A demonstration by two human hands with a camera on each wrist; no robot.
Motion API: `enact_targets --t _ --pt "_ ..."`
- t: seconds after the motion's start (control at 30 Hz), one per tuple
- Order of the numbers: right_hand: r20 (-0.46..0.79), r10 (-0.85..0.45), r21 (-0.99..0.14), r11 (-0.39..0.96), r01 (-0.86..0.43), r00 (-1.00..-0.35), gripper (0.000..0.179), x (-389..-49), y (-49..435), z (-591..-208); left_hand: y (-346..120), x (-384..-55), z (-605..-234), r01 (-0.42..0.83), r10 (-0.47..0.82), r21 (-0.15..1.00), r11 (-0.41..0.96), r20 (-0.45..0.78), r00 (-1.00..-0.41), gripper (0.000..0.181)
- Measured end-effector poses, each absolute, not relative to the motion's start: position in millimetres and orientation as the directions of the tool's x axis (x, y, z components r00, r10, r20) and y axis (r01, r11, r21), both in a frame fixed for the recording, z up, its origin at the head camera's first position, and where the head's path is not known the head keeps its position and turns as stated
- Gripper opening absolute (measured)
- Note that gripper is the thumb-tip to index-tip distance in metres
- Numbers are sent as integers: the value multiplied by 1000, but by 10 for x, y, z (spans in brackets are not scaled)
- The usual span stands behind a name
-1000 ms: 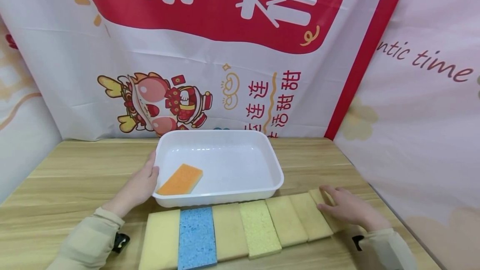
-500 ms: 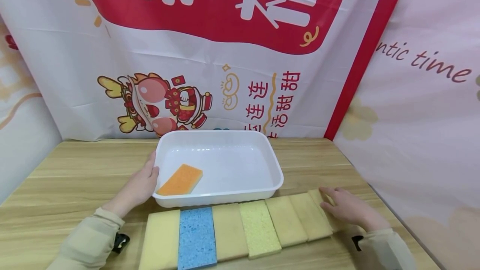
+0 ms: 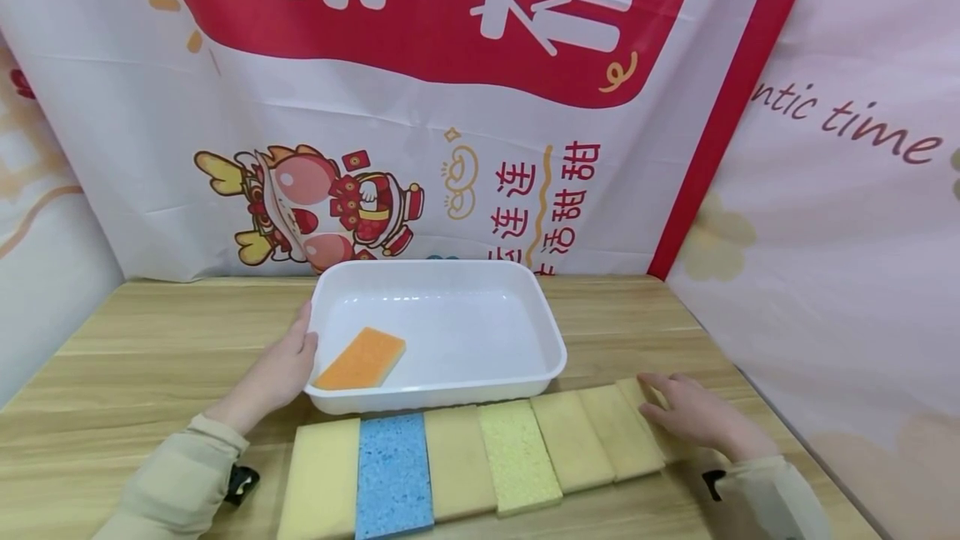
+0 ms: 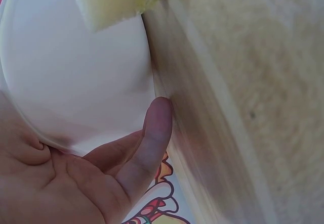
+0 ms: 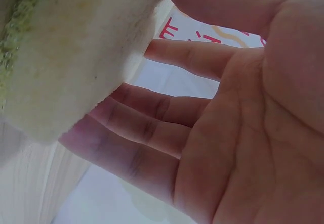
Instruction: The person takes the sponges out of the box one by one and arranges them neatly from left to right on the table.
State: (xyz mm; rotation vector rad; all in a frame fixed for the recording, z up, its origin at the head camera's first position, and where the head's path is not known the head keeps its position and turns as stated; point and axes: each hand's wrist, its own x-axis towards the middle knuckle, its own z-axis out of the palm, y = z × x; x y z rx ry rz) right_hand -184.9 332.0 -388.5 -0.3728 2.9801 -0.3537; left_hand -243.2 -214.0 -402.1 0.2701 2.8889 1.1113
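A white plastic tray (image 3: 480, 394) stands against the back of the table, with an orange sponge (image 3: 363, 359) lying in its left front corner. My left hand (image 3: 279, 365) rests against the tray's left end, fingers along the outer wall and not curled round it. Before the tray runs a row of several sponges: pale yellow, blue (image 3: 395, 473), tan, yellow-green (image 3: 521, 458), then more tan ones. At the row's right end my right hand (image 3: 701, 415) touches the last sponge (image 5: 96, 52) with nearly straight fingertips and thumb; its outer part is hidden under the hand.
The wooden table (image 3: 187, 319) meets a white and red printed cloth (image 3: 420, 107) behind the tray. A pale printed cloth (image 3: 847, 273) hangs along the right side, close to the right hand.
Both hands, the tray and the orange sponge stay in place. The right thumb has shifted very slightly to the right at the end sponge.
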Motion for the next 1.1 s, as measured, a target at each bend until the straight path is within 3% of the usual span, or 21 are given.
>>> enact_targets --t 1.1 --pt "-80 -300 -267 925 -269 -951 61 -1873 3358 -3873 -2168 -2433 -3991 175 199 673 718 43 -979 61"
